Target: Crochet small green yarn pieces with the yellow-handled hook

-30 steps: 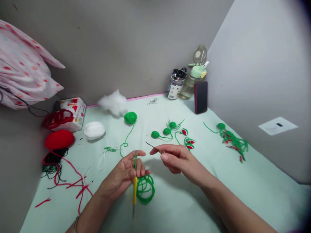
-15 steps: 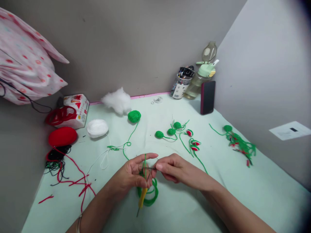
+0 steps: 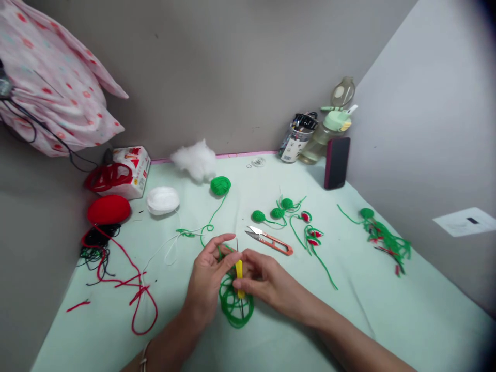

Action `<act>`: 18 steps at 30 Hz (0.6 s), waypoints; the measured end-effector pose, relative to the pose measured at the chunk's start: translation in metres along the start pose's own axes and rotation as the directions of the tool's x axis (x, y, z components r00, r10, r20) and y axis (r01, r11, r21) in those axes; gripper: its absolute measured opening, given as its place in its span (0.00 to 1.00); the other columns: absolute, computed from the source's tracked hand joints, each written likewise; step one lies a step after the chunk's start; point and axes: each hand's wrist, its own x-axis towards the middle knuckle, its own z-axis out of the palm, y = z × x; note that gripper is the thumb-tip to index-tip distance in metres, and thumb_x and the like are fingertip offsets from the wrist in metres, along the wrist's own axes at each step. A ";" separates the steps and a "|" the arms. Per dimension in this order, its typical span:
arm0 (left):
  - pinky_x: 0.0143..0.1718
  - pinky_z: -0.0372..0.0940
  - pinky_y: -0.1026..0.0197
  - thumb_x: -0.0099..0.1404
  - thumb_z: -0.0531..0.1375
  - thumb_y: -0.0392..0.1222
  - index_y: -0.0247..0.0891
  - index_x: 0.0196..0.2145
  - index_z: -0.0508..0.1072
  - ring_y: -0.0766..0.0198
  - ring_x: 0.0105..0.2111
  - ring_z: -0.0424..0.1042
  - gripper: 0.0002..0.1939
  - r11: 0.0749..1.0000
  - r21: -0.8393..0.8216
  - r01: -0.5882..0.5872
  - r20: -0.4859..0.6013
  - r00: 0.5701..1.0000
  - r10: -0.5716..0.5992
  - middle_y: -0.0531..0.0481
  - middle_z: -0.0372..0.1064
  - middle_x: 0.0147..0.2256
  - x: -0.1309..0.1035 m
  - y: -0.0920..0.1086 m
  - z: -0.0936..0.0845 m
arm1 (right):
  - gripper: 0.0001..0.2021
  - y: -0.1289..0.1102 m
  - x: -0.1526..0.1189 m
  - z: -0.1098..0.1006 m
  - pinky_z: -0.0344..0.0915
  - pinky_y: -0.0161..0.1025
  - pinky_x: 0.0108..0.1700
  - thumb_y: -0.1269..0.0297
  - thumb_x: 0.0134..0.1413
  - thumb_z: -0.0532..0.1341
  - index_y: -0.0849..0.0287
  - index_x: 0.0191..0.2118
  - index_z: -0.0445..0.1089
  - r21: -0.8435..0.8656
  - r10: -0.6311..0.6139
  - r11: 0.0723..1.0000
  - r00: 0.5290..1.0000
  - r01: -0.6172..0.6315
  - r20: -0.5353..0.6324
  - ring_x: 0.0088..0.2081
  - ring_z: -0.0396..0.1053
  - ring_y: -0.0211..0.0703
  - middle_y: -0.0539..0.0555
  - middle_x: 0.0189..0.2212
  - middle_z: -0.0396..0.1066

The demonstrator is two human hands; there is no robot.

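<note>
My right hand [image 3: 267, 279] pinches the yellow handle of a crochet hook [image 3: 239, 274], whose thin metal ends stick out above and below. Green yarn [image 3: 237, 324] runs into my left hand [image 3: 207, 274], its fingers bent around the strand and its thumb by the top of the handle. Loose loops of that yarn hang or lie just below both hands. What sits between the left fingertips is partly hidden. Orange-handled thread snips [image 3: 270, 241] lie on the table beyond my right hand, blades pointing left.
Behind the hands lie a green yarn ball [image 3: 220, 186], white yarn [image 3: 163, 200], stuffing [image 3: 196, 161] and small green crocheted balls [image 3: 277, 213]. Red yarn [image 3: 109, 210] trails along the left. A pen cup [image 3: 296, 142], bottle [image 3: 314, 144] and phone [image 3: 337, 163] stand at the back right.
The thread snips now lie on the table; earlier a dark pointed tool was in my right hand. My right hand has moved onto the crochet hook, which earlier hung below my left hand.
</note>
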 end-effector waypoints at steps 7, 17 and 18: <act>0.35 0.62 0.63 0.55 0.77 0.44 0.37 0.51 0.78 0.67 0.29 0.68 0.28 0.996 0.075 -0.049 0.005 0.999 0.049 0.58 0.72 0.26 0.007 0.003 -0.008 | 0.14 -0.012 0.002 -0.028 0.59 0.36 0.28 0.52 0.60 0.67 0.58 0.35 0.70 0.344 0.009 0.937 0.984 0.053 -0.175 0.20 0.64 0.35 0.47 0.23 0.72; 0.38 0.65 0.60 0.54 0.77 0.44 0.39 0.43 0.78 0.62 0.31 0.74 0.21 0.983 0.180 -0.027 0.125 0.992 0.005 0.55 0.76 0.27 0.000 0.001 -0.001 | 0.17 -0.016 -0.002 -0.023 0.61 0.38 0.34 0.48 0.55 0.71 0.58 0.34 0.78 -0.087 -0.090 0.993 0.975 0.073 -0.204 0.31 0.65 0.41 0.50 0.26 0.71; 0.38 0.65 0.60 0.54 0.77 0.44 0.39 0.41 0.78 0.62 0.32 0.75 0.19 0.981 0.190 -0.030 0.130 0.991 0.005 0.55 0.77 0.28 0.000 0.000 -0.001 | 0.17 -0.013 -0.001 -0.022 0.61 0.39 0.35 0.48 0.57 0.70 0.59 0.31 0.78 -0.114 -0.093 0.991 0.971 0.069 -0.219 0.31 0.65 0.41 0.51 0.26 0.71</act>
